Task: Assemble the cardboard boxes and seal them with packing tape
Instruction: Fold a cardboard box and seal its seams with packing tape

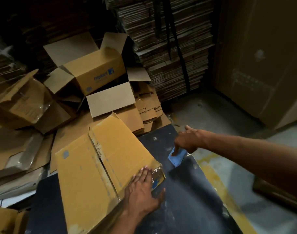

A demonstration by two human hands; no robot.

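box (pixel 100 159) in front of me lies on the dark mat (pixel 186 191), bottom flaps folded shut, seam up. clear tape (pixel 157 174) shows wrapped over the near right corner, and the centre seam looks taped though the slit between the flaps still gapes dark along part of it; cannot tell if the strip runs full length. my left hand (pixel 142 190) lies flat, fingers straight, pressing that taped corner down, thumb off the box edge. my right hand (pixel 186 142) is out to the side, fingers curled on the blue tape dispenser (pixel 176 156), which touches the mat, well apart from the box. so this box: formed, one end mostly sealed, judged near done at this end. behind it one open box (pixel 93 70) with printing on its side sits with flaps up, another open box (pixel 26 102) lies to the left. tall stack of flat cardboard (pixel 169 48) at the back, loose sheets (pixel 14 157) on the floor: plenty left to build.
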